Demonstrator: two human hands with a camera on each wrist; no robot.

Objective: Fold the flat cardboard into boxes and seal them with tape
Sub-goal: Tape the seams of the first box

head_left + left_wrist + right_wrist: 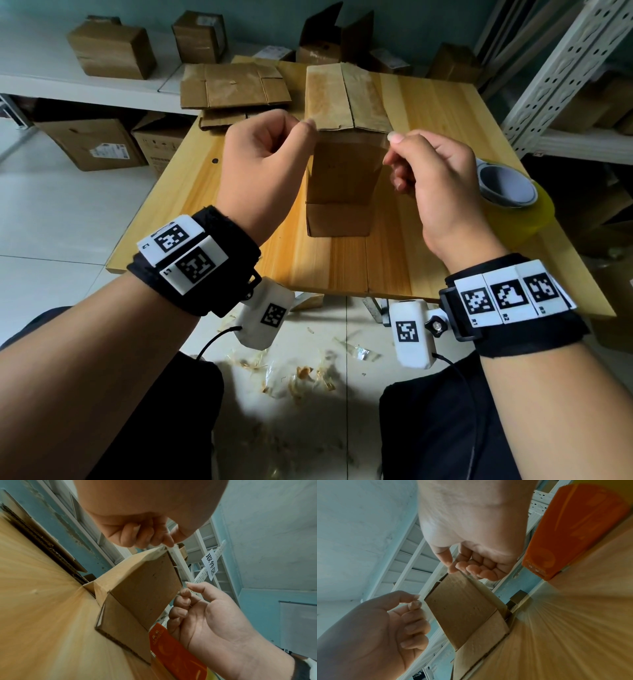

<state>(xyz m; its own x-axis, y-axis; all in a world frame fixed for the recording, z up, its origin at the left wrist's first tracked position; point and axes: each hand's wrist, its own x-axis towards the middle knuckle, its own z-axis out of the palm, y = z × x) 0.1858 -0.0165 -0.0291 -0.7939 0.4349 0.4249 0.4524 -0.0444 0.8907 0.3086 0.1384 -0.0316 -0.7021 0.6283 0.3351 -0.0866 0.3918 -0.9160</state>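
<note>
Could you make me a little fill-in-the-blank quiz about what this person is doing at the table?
1. The cardboard box stands on a ____ table.
2. The left hand and right hand stretch clear ____ over the box.
3. The tape roll lies at the person's ____ side.

Missing words: wooden; tape; right

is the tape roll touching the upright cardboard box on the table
Apart. In the head view, the clear yellowish tape roll sits near the wooden table's right edge, the right hand and bare wood separating it from the upright brown cardboard box.
</note>
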